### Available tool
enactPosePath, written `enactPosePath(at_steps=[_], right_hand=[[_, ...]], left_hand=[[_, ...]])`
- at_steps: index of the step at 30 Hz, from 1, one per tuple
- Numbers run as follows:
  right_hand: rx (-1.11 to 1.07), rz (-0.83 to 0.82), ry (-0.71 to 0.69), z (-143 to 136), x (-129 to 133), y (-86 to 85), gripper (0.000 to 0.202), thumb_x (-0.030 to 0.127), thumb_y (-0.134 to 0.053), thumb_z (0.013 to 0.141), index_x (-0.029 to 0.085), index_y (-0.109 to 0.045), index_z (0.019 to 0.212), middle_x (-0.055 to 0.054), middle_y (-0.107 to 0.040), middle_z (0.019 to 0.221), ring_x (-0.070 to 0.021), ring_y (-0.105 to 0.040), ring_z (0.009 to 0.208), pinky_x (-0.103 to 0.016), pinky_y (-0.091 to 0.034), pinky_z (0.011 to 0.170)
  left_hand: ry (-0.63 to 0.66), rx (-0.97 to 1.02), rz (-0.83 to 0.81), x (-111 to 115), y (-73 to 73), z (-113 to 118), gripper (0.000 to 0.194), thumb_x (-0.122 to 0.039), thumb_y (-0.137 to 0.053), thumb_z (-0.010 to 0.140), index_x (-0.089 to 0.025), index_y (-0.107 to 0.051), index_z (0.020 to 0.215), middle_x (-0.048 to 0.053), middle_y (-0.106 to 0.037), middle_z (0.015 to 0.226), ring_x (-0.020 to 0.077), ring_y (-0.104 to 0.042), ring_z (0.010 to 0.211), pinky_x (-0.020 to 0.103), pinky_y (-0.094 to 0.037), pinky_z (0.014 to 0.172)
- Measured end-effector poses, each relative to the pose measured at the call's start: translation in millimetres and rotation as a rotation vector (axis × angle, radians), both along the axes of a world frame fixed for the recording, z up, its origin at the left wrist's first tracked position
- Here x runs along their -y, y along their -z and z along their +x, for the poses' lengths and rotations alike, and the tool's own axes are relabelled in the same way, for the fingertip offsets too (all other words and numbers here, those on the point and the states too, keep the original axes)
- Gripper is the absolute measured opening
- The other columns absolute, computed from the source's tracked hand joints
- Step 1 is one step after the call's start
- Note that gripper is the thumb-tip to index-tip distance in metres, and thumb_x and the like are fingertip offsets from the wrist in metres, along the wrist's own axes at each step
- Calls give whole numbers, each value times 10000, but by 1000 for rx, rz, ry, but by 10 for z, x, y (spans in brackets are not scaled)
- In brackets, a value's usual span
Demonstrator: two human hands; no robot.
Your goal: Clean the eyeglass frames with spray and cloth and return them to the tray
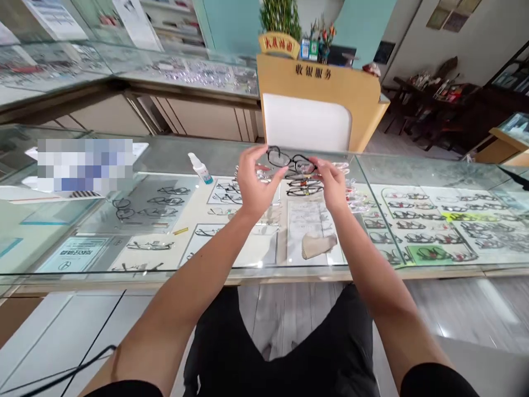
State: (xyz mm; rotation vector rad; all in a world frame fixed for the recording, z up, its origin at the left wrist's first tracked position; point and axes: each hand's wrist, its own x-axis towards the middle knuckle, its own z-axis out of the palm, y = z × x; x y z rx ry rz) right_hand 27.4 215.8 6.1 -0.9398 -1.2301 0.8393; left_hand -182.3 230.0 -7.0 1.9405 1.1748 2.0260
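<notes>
A pair of black-framed eyeglasses (292,160) is held up above the glass counter, its lenses side by side. My left hand (257,182) grips the left end of the frame between thumb and fingers. At the other end, the fingers of my right hand (332,182) are closed on the frame near the right lens. Below the hands, a beige folded cloth (318,246) lies on the counter. Left of my left hand stands a small white spray bottle (200,169) with blue liquid at its base.
Rows of eyeglasses (413,223) lie inside the glass display counter (256,271). Pixelated papers (85,165) rest on its left side. Beyond are a yellow cashier desk (318,88) and another display case (198,74). A thin black cord-like shape (74,370) shows at lower left.
</notes>
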Motion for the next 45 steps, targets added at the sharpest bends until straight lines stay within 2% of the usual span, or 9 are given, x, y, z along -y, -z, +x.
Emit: enactPosePath(at_steps=[4, 9, 16, 20, 22, 25, 30, 41, 45], right_hand=[[-38, -26, -108, 8, -39, 49, 478, 718, -722, 920, 326, -852, 1161, -35, -815, 1344, -274, -799, 1154, -440, -656, 974], [-53, -35, -180, -41, -33, 57, 474, 709, -666, 982, 342, -813, 1245, -40, -794, 1405, -262, -814, 1143, -464, -673, 991], [-145, -65, -278, -70, 9, 29, 434, 676, -665, 1011, 348, -779, 1272, -27, -828, 1315, -241, -813, 1140, -449, -667, 1024], [-107, -114, -269, -40, -3, -1, 556, 769, -685, 952, 334, -764, 1290, -37, -813, 1361, -250, -793, 1176, -425, -661, 1022], [-106, -132, -289, -9, -12, -22, 583, 804, -675, 938, 319, -782, 1243, -44, -815, 1338, -258, -778, 1203, -416, -648, 1025], [-59, -108, -272, 36, -13, -49, 507, 773, -748, 903, 305, -816, 1084, -35, -829, 1220, -268, -758, 1198, -412, -619, 1038], [98, -72, -205, 52, 4, -73, 389, 637, -913, 800, 270, -812, 879, -10, -799, 957, -226, -713, 986, -390, -584, 981], [135, -49, -244, 51, -6, -79, 253, 495, -895, 819, 251, -832, 841, -26, -801, 959, -221, -689, 973, -372, -556, 895], [149, -49, -252, 45, -11, -65, 271, 512, -882, 829, 247, -829, 836, -31, -797, 989, -212, -669, 954, -366, -546, 878]], left_hand=[[28, 15, -68, -72, 76, -3, 667, -658, -866, 856, -354, -631, 1401, 126, -637, 1470, 340, -635, 1408, 486, -695, 976], [41, 32, -102, -111, 96, -19, 675, -680, -866, 847, -358, -623, 1388, 124, -650, 1454, 342, -661, 1386, 528, -673, 1034], [61, 31, -130, -97, 131, 12, 650, -692, -812, 905, -307, -604, 1387, 129, -702, 1416, 317, -718, 1337, 460, -675, 1000], [96, 16, -134, -102, 136, -3, 621, -645, -796, 944, -287, -594, 1409, 125, -715, 1407, 299, -725, 1325, 394, -669, 955], [110, -9, -129, -90, 108, -18, 598, -608, -800, 953, -290, -604, 1419, 121, -714, 1411, 296, -728, 1314, 380, -665, 940], [130, -100, -121, -40, 34, -31, 576, -568, -820, 944, -291, -641, 1416, 119, -712, 1409, 312, -714, 1319, 396, -662, 933], [155, -247, -73, 56, -66, -18, 559, -501, -841, 934, -271, -671, 1414, 125, -715, 1406, 327, -681, 1324, 420, -647, 938], [157, -289, -80, 84, -104, -36, 556, -412, -860, 913, -269, -669, 1415, 116, -707, 1403, 318, -685, 1288, 427, -624, 960], [163, -285, -88, 74, -104, -43, 578, -384, -868, 898, -262, -657, 1422, 109, -712, 1392, 313, -698, 1271, 412, -618, 944]])
